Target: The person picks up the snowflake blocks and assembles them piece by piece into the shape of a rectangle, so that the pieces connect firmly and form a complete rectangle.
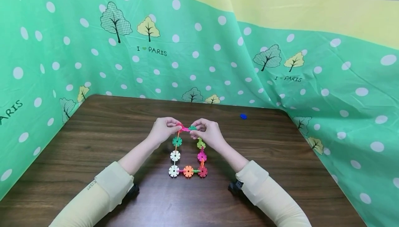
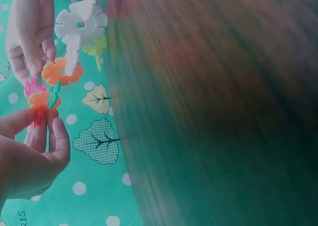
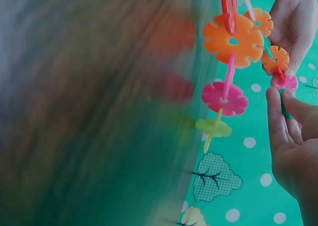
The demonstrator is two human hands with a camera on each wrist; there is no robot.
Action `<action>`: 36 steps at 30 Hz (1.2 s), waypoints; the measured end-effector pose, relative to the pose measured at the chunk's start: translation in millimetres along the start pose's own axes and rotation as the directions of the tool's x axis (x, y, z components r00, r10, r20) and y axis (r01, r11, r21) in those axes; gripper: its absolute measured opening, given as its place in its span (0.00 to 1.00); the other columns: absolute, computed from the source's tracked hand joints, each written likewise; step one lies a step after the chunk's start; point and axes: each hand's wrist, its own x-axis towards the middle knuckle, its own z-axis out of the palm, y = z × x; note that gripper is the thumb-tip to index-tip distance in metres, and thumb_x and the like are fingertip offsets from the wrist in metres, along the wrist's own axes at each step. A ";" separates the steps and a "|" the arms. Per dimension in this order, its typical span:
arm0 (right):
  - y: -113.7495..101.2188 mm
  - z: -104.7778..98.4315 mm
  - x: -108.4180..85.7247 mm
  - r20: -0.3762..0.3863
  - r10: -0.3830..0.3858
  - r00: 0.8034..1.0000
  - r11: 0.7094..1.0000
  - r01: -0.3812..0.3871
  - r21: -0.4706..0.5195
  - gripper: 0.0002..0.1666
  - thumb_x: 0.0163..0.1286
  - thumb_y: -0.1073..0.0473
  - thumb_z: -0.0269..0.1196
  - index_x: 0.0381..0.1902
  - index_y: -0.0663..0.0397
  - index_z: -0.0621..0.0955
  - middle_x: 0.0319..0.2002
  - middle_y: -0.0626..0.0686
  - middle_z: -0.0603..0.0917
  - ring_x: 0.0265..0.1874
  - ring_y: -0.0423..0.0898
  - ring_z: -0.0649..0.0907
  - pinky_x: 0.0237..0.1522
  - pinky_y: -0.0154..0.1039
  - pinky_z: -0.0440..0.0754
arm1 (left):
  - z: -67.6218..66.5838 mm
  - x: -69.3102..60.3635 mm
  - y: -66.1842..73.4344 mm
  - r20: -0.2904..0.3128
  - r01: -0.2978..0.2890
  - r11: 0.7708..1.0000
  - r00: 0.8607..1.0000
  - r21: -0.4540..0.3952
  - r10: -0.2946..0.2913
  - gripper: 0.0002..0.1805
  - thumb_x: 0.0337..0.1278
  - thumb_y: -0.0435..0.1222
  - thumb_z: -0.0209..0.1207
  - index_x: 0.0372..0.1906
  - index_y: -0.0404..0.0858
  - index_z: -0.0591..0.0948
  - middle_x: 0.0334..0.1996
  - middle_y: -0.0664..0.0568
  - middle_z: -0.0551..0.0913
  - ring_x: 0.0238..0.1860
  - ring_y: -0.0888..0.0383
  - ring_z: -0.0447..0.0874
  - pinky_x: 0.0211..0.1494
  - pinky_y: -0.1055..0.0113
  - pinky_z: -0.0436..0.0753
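Observation:
A chain of notched plastic snowflake discs runs round three sides of a square on the table. In the head view it has white discs (image 1: 175, 156) on the left, an orange disc (image 1: 188, 171) in the nearest row, and a pink disc (image 1: 202, 156) on the right. At its far left corner my left hand (image 1: 160, 130) pinches a red disc (image 2: 38, 117). Opposite it, my right hand (image 1: 210, 132) pinches a green disc (image 3: 285, 107) between thumb and fingers. A pink disc (image 1: 185, 129) links the two held ones. Below the right fingers stands a yellow-green disc (image 1: 201, 145).
Further back on the brown wooden table (image 1: 149, 199) lies a lone blue disc (image 1: 243, 116). A green and yellow patterned cloth (image 1: 199, 47) hangs behind and beside the table. Dark wrist cameras (image 1: 236, 187) sit under the sleeves.

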 end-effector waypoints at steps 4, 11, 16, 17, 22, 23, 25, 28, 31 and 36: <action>0.9 -8.7 -0.2 0.008 -0.053 0.999 0.992 0.053 -0.112 0.14 0.55 0.62 0.70 0.40 0.58 0.81 0.32 0.56 0.86 0.28 0.44 0.86 0.32 0.41 0.84 | 1.1 1.3 -0.6 0.005 0.001 1.000 1.000 -0.018 -0.001 0.08 0.54 0.32 0.64 0.39 0.32 0.83 0.33 0.43 0.86 0.39 0.44 0.84 0.46 0.52 0.82; 5.1 -34.2 -1.5 0.032 -0.134 0.990 0.950 0.138 -0.280 0.22 0.55 0.57 0.71 0.48 0.54 0.81 0.41 0.51 0.86 0.41 0.43 0.84 0.45 0.43 0.81 | -0.4 2.8 -2.8 0.022 0.002 1.000 1.000 -0.029 -0.001 0.08 0.55 0.32 0.63 0.38 0.31 0.82 0.31 0.43 0.86 0.40 0.41 0.83 0.45 0.53 0.82; 10.3 -59.8 -3.1 0.037 -0.146 0.989 0.931 0.150 -0.334 0.25 0.55 0.56 0.71 0.50 0.56 0.80 0.46 0.51 0.85 0.46 0.46 0.82 0.51 0.52 0.77 | -1.8 4.2 -5.2 0.081 0.007 1.000 0.997 -0.022 -0.005 0.08 0.59 0.32 0.60 0.41 0.32 0.79 0.33 0.43 0.86 0.36 0.50 0.84 0.44 0.57 0.82; 12.1 -65.3 -3.3 0.034 -0.147 0.989 0.926 0.149 -0.346 0.25 0.55 0.56 0.71 0.50 0.56 0.80 0.47 0.51 0.85 0.47 0.47 0.82 0.51 0.52 0.77 | -1.9 4.1 -4.9 0.099 0.012 1.000 0.995 -0.023 -0.010 0.08 0.60 0.32 0.59 0.41 0.32 0.78 0.34 0.43 0.86 0.36 0.52 0.84 0.44 0.58 0.82; 22.8 -94.2 -4.4 0.001 -0.132 0.991 0.896 0.120 -0.428 0.24 0.56 0.56 0.71 0.51 0.55 0.80 0.47 0.51 0.84 0.47 0.47 0.82 0.50 0.49 0.78 | -2.9 2.5 -2.5 0.182 0.013 0.999 0.983 -0.044 -0.005 0.08 0.64 0.31 0.54 0.45 0.32 0.73 0.37 0.41 0.86 0.40 0.52 0.85 0.45 0.61 0.82; 25.5 -99.6 -4.7 -0.007 -0.133 0.991 0.887 0.116 -0.446 0.24 0.56 0.56 0.71 0.51 0.55 0.80 0.47 0.51 0.84 0.47 0.47 0.82 0.50 0.49 0.78 | -2.9 2.4 -2.2 0.190 0.016 0.999 0.982 -0.050 -0.006 0.08 0.65 0.31 0.53 0.45 0.32 0.73 0.38 0.41 0.86 0.41 0.51 0.85 0.45 0.61 0.82; 30.8 -110.2 -5.5 -0.022 -0.139 0.990 0.878 0.113 -0.464 0.24 0.56 0.57 0.71 0.51 0.55 0.80 0.47 0.52 0.84 0.47 0.49 0.82 0.50 0.49 0.78 | -3.2 2.2 -2.5 0.201 0.016 0.998 0.980 -0.053 -0.005 0.08 0.66 0.31 0.53 0.46 0.32 0.72 0.39 0.41 0.86 0.43 0.50 0.85 0.45 0.61 0.82; 39.2 -124.6 -6.9 -0.047 -0.144 0.988 0.871 0.104 -0.481 0.23 0.55 0.59 0.71 0.50 0.55 0.81 0.46 0.53 0.84 0.47 0.52 0.82 0.51 0.52 0.77 | -3.5 2.7 -3.4 0.210 0.020 0.998 0.978 -0.053 -0.009 0.09 0.66 0.31 0.52 0.48 0.32 0.71 0.40 0.42 0.86 0.45 0.46 0.84 0.46 0.61 0.81; 47.1 -137.4 -8.0 -0.063 -0.140 0.988 0.859 0.089 -0.503 0.23 0.56 0.60 0.71 0.50 0.55 0.80 0.47 0.55 0.84 0.47 0.54 0.81 0.51 0.52 0.76 | -4.1 4.1 -5.6 0.209 0.021 0.999 0.978 -0.042 -0.011 0.13 0.66 0.33 0.53 0.51 0.32 0.71 0.41 0.43 0.86 0.47 0.45 0.83 0.45 0.62 0.81; 62.5 -155.6 -9.3 -0.076 -0.105 0.992 0.836 0.047 -0.547 0.23 0.57 0.60 0.70 0.52 0.56 0.79 0.49 0.58 0.83 0.49 0.58 0.80 0.50 0.53 0.76 | -5.1 6.6 -9.3 0.205 0.009 1.000 0.979 -0.028 -0.003 0.23 0.59 0.40 0.61 0.55 0.33 0.72 0.40 0.45 0.86 0.46 0.45 0.82 0.45 0.63 0.80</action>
